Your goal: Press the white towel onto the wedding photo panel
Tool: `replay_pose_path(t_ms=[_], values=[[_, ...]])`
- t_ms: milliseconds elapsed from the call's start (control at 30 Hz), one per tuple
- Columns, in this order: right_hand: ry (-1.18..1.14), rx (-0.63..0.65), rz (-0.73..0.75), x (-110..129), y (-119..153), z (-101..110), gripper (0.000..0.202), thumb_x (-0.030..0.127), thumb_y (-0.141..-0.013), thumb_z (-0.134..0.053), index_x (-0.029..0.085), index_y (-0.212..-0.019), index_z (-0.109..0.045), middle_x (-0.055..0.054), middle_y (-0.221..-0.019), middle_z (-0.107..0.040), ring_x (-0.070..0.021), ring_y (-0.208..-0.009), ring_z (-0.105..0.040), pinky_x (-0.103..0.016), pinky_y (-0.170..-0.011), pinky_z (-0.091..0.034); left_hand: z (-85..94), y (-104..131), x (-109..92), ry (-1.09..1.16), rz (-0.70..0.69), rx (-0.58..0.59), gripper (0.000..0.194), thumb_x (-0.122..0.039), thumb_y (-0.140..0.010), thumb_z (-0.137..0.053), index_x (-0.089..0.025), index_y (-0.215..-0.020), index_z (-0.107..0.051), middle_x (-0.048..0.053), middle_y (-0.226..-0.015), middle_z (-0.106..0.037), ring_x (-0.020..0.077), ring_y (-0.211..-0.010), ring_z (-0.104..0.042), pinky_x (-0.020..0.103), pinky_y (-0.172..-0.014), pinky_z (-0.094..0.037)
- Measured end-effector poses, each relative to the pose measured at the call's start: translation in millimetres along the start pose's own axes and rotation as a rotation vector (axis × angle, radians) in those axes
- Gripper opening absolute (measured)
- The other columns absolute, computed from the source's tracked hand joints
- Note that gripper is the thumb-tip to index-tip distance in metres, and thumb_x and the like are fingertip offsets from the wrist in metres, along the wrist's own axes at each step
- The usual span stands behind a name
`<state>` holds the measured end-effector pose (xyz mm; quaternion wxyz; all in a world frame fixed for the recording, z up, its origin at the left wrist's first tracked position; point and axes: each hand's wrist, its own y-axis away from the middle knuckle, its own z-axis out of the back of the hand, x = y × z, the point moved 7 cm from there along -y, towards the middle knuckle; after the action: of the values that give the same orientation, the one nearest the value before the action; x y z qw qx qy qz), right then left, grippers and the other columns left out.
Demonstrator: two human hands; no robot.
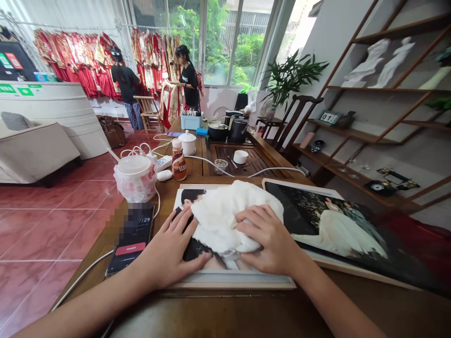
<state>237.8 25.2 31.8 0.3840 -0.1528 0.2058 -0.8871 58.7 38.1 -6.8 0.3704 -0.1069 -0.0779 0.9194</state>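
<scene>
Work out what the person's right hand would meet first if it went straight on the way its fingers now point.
The bunched white cloth, which the right hand already touches; beyond it, probably the left hand, though depth is unclear.

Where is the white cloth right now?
In the head view, the white cloth lies on the nearer framed photo, under the right hand.

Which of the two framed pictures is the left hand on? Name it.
The left hand is on the left framed picture, partly covered by white cloth; the right framed picture, showing a spread white gown, has no hand on it.
</scene>
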Motion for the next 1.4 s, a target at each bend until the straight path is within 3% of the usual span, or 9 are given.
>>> replay_pose_path(t_ms=[167,367,567,800,1000,1233,1400], values=[[-0.054,0.040,0.072,11,1,-4,0.027,0.025,-0.067,-0.066,0.020,-0.092,-0.057,-0.005,-0.102,-0.063,-0.0237,-0.091,-0.054,-0.041,-0.083,-0.034,-6.6,1,2,-0.010,-0.048,0.021,0.087,-0.049,-0.084,-0.063,-0.015,-0.155,-0.024,0.013,-0.156,-0.031,0.0345,-0.145,-0.020,0.053,-0.118,-0.018],[0.058,0.005,-0.018,-5,1,4,0.024,0.023,-0.070,-0.064,0.020,-0.093,-0.058,-0.007,-0.103,-0.064,-0.0256,-0.094,-0.054,-0.042,-0.085,-0.033,1.9,-1,0,0.013,0.002,-0.016,0.074,-0.056,-0.094,-0.049,-0.016,-0.152,-0.030,0.013,-0.158,-0.025,0.0340,-0.144,-0.023,0.051,-0.117,-0.020],[-0.089,0.061,0.077,15,0,-2,0.026,0.026,-0.067,-0.064,0.021,-0.091,-0.057,-0.005,-0.101,-0.064,-0.0233,-0.089,-0.054,-0.040,-0.083,-0.034,-3.5,-1,1,0.012,-0.049,0.027,0.086,-0.049,-0.083,-0.064,-0.019,-0.154,-0.025,0.011,-0.157,-0.029,0.0341,-0.146,-0.019,0.053,-0.117,-0.019],[0.061,-0.002,-0.048,-10,0,7,0.022,0.024,-0.071,-0.065,0.020,-0.092,-0.058,-0.008,-0.103,-0.065,-0.0259,-0.095,-0.054,-0.042,-0.084,-0.034,3.3,-1,1,0.022,0.001,-0.050,0.073,-0.056,-0.093,-0.051,-0.015,-0.150,-0.033,0.014,-0.157,-0.027,0.0339,-0.145,-0.019,0.051,-0.117,-0.023],[-0.091,0.049,0.064,12,0,-1,0.028,0.024,-0.065,-0.066,0.021,-0.092,-0.057,-0.005,-0.101,-0.064,-0.0230,-0.090,-0.054,-0.041,-0.083,-0.034,-2.2,0,1,0.008,-0.036,0.020,0.083,-0.048,-0.085,-0.063,-0.017,-0.153,-0.028,0.012,-0.157,-0.029,0.0342,-0.146,-0.018,0.052,-0.118,-0.018],[0.038,0.005,-0.021,-5,0,5,0.022,0.025,-0.072,-0.065,0.021,-0.093,-0.058,-0.007,-0.103,-0.065,-0.0256,-0.094,-0.055,-0.042,-0.085,-0.034,3.3,-1,-1,0.017,0.000,-0.017,0.073,-0.056,-0.093,-0.051,-0.015,-0.151,-0.033,0.014,-0.157,-0.027,0.0342,-0.146,-0.018,0.051,-0.117,-0.021],[-0.070,0.036,0.062,11,0,1,0.025,0.027,-0.069,-0.065,0.021,-0.092,-0.057,-0.006,-0.101,-0.065,-0.0240,-0.090,-0.055,-0.041,-0.083,-0.034,-0.5,0,1,0.019,-0.026,-0.002,0.080,-0.049,-0.086,-0.061,-0.019,-0.153,-0.028,0.010,-0.156,-0.031,0.0338,-0.144,-0.023,0.052,-0.117,-0.020]])
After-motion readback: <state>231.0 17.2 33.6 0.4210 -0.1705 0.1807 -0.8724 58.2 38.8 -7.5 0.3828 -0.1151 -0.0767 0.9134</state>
